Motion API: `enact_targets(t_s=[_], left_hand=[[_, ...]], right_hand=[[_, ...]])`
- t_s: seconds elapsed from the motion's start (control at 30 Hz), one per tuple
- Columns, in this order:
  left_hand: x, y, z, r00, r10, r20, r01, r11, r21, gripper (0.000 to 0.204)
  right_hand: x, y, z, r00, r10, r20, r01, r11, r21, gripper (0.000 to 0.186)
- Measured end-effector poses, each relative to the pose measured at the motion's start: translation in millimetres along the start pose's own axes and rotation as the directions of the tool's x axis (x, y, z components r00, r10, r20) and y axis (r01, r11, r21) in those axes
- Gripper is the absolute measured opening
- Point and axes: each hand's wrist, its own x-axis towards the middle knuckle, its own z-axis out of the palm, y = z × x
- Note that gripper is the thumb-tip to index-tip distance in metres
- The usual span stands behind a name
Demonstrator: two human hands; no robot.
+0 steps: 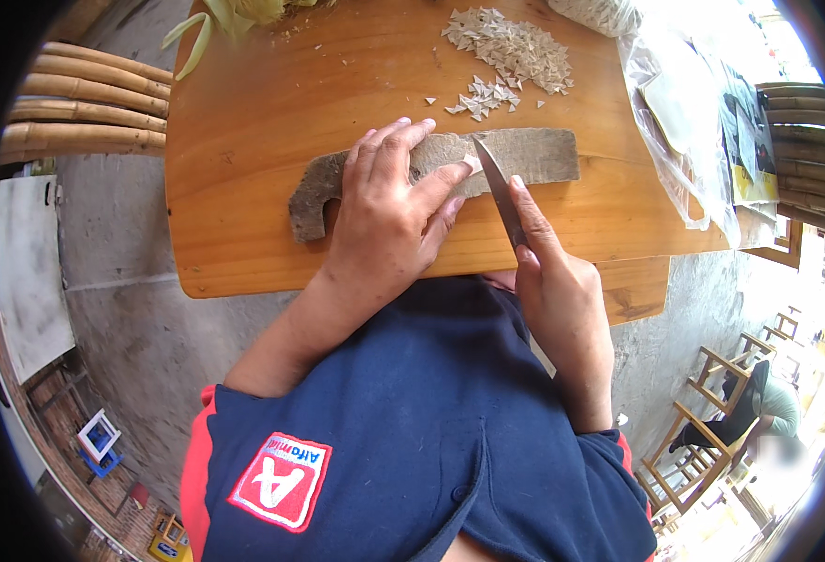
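A worn wooden board (539,159), with a hooked notch at its left end, lies across the near part of the wooden table (253,234). My left hand (384,201) rests on the board, its fingers bent over it. Thumb and finger pin a small pale piece (472,165) against the wood; most of it is hidden. In my right hand (558,267) is a knife (502,195), gripped by the handle with the index finger along its back. The blade points away from me, its tip on the board just right of the pale piece.
Beyond the board lies a pile of small pale triangular chips (515,56), with a smaller cluster (483,96) nearer. A clear plastic bag (661,140) covers the table's right side. Yellowish strips (239,14) lie far left. A person (773,393) sits among wooden chairs at right.
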Motion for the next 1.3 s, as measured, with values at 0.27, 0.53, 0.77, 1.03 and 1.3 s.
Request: enact_targets(t_s=[0.27, 0.53, 0.77, 1.03, 1.3], left_hand=[[-1, -4, 1, 1.000, 0.014, -0.026, -0.015, 1.000, -0.011, 0.033], [-1, -4, 2, 0.999, -0.001, -0.046, -0.001, 1.000, -0.023, 0.031], [-1, -3, 1, 0.999, 0.009, -0.042, -0.009, 1.000, -0.009, 0.030], [-2, -4, 5, 0.998, 0.018, -0.068, -0.020, 0.999, -0.026, 0.027], [-3, -7, 8, 0.994, 0.042, -0.101, -0.044, 0.999, -0.015, 0.024]], right_hand=[[0, 2, 6, 0.988, -0.151, -0.008, 0.149, 0.980, -0.130, 0.079], [1, -8, -2, 0.998, -0.047, 0.051, 0.054, 0.987, -0.152, 0.066], [-2, -4, 11, 0.987, -0.152, 0.058, 0.162, 0.935, -0.316, 0.086], [3, -10, 15, 0.986, -0.141, 0.084, 0.163, 0.908, -0.386, 0.090], [-17, -11, 1, 0.995, -0.091, 0.039, 0.099, 0.938, -0.333, 0.074]])
